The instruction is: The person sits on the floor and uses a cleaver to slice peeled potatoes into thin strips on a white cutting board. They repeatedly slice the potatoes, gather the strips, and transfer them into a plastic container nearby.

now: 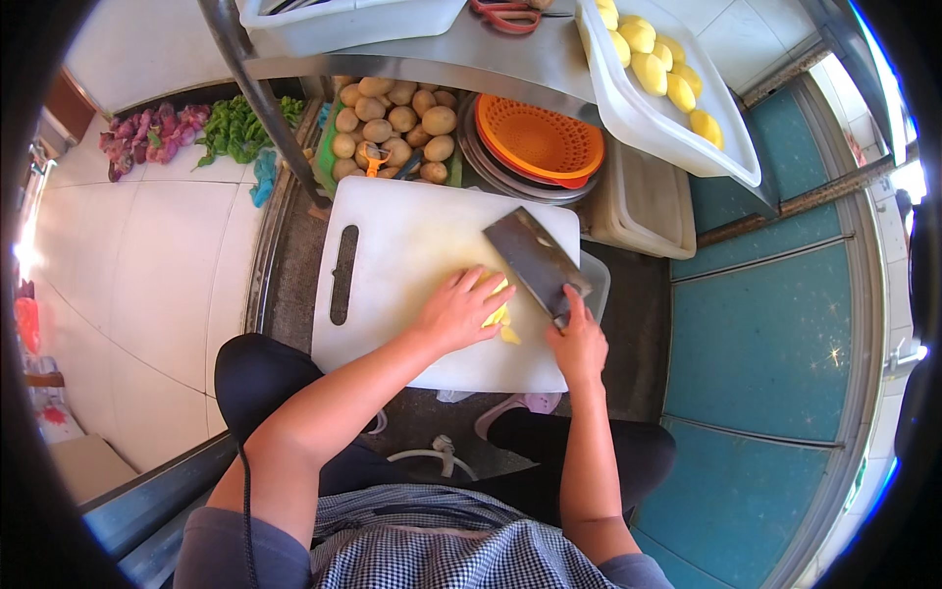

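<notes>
On a white plastic cutting board (397,243) in front of me, my left hand (465,309) presses down on a peeled yellow potato (497,302). Much of the potato is hidden under the fingers, and thin slices (509,335) lie at its right side. My right hand (579,335) grips the handle of a Chinese cleaver (531,258), its index finger stretched along the blade. The cleaver's broad dark blade points up and left, to the right of the potato and apart from it.
Beyond the board are a crate of unpeeled potatoes (401,121), an orange peeler (374,158) and orange colanders (544,136). A steel shelf (441,70) overhangs them, bearing a white tray (725,151) of peeled potatoes and red scissors (508,16). Leafy greens (239,129) lie on the left floor.
</notes>
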The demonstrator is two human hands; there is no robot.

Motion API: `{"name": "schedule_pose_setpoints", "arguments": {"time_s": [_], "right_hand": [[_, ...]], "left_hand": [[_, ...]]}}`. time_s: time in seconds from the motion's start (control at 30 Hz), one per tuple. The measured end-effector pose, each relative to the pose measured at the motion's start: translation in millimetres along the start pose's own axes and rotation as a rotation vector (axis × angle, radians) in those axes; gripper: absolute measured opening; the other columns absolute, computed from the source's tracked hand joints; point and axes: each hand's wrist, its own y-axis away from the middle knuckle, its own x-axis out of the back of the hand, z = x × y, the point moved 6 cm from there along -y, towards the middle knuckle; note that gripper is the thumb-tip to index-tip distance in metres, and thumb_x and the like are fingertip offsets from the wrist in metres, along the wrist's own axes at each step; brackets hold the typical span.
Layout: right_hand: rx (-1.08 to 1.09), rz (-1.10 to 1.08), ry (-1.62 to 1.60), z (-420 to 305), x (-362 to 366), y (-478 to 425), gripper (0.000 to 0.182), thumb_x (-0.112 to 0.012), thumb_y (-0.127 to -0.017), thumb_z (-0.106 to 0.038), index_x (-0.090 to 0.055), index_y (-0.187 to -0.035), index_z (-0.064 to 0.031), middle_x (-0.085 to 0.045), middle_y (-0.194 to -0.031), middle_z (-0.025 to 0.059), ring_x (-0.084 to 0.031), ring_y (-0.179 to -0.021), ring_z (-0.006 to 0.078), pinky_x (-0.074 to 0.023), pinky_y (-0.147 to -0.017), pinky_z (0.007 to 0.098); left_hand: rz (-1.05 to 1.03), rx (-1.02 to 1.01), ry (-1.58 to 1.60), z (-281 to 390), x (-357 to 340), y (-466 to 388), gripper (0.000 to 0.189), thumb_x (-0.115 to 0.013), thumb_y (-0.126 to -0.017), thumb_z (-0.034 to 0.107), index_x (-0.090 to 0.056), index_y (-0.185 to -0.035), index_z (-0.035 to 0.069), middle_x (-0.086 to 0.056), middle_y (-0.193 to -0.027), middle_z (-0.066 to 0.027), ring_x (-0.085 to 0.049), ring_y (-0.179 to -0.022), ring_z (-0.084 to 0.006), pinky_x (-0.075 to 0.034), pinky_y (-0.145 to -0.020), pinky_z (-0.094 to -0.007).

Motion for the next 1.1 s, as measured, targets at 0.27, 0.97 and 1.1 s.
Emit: {"name": "schedule_pose_setpoints", "arguments": {"time_s": [0.27,0.97,1.1], "right_hand": [[-0.193,0.045,-0.548,11,48,27,0.042,-0.06,-0.074,-0.006,-0.054,-0.115,-0.0057,-0.049,-0.058,0.0054,-0.04,-0.049,0.0093,-0.0383,-0.051,0.0251],[-0.214,-0.158,-1.053,22,45,40,0.044,-0.056,-0.081,-0.007,-0.046,-0.123,0.0019,-0.058,-0.071,0.0043,-0.054,-0.063,0.0083,-0.0424,-0.053,0.0228],[-0.264,-0.228,-1.082,22,38,43,0.046,-0.056,-0.081,-0.008,-0.044,-0.124,0.003,-0.058,-0.072,0.005,-0.054,-0.063,0.0089,-0.043,-0.054,0.0234]], "left_hand": [[-0.017,-0.111,-0.006,-13,-8,3,0.061,-0.059,-0.077,0.046,-0.045,-0.13,0.017,-0.043,-0.133,-0.0073,-0.037,-0.124,-0.0295,-0.03,-0.103,-0.0442],[0.173,0.014,0.167,35,40,-5,0.011,-0.055,-0.074,0.008,-0.059,-0.085,0.008,-0.054,-0.086,-0.0056,-0.054,-0.088,-0.0235,-0.042,-0.075,-0.0344],[0.076,0.053,0.182,-13,35,23,0.028,-0.059,-0.077,0.014,-0.057,-0.105,0.011,-0.053,-0.108,-0.0048,-0.049,-0.106,-0.0245,-0.039,-0.091,-0.037]]}}
